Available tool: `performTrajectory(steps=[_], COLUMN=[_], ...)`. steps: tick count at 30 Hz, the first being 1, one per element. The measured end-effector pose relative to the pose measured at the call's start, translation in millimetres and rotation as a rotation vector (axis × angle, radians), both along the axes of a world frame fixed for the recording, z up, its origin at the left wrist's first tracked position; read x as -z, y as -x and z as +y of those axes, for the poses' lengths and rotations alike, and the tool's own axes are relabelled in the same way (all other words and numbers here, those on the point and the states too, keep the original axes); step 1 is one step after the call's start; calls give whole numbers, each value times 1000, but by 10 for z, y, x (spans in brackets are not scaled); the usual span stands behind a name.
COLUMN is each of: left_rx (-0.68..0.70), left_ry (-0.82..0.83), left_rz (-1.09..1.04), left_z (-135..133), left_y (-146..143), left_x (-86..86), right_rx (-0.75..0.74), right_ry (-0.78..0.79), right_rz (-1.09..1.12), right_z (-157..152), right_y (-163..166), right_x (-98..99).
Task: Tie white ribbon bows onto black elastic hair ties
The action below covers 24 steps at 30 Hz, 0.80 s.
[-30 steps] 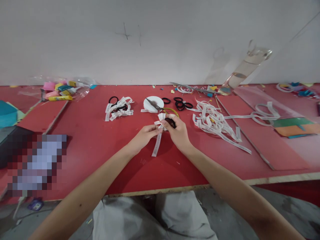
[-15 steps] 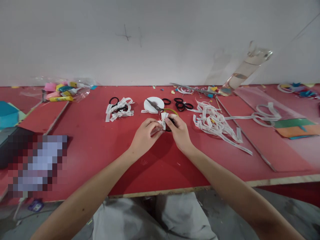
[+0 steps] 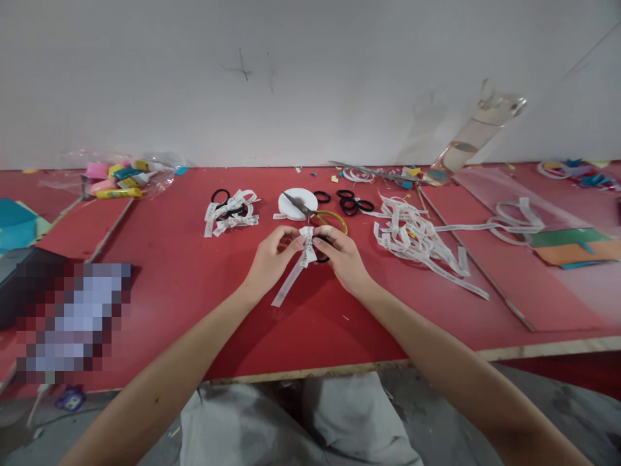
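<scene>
Between both hands is a white printed ribbon bow [image 3: 308, 244] on a black hair tie [image 3: 322, 258]. My left hand [image 3: 272, 256] pinches the bow's left side, and a ribbon tail hangs from it toward the table's front edge. From the right, my right hand [image 3: 345, 256] is closed on the bow and hair tie, its fingers partly hiding the tie. Just beyond the hands, yellow-handled scissors [image 3: 332, 217] lie with their blades over a white ribbon roll [image 3: 295, 198]. Several loose black hair ties [image 3: 356, 206] rest to the right of the roll.
Finished-looking ribbon bows on hair ties [image 3: 233, 212] lie left of the roll. A tangled heap of cut ribbon [image 3: 412, 230] is on the right. A clear bottle [image 3: 473, 139] leans against the wall. A blurred-out flat device [image 3: 80, 317] sits at the left.
The bow has been turned more upright and a ribbon tail now hangs down toward me. My left hand has shifted slightly left, and more of the scissors' handle shows.
</scene>
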State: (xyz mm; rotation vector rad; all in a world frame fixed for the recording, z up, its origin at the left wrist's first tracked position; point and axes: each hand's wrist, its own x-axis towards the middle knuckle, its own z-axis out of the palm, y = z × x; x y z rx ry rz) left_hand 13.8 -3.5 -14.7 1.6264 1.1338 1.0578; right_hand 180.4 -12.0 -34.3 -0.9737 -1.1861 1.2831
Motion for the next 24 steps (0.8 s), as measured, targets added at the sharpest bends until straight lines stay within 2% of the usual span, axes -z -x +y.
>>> performTrajectory(steps=[10,16,21,24], left_rx=[38,24,-4,37], left_ry=[118,80,16,-39], left_rz=[-195,-209,-88,101], left_z=[-4,-3,6,-7], left_y=[-6,-19,-7,18], left_x=[35,52,63,53], right_rx=[-44,1,-43,-62], right_ry=[7,-18,-47,-58], right_rz=[15,-75,-107,-144], right_z=[-5,-23,-39,-50], right_y=[-5,15,23,28], right_x=[-41,-67,-103,-116])
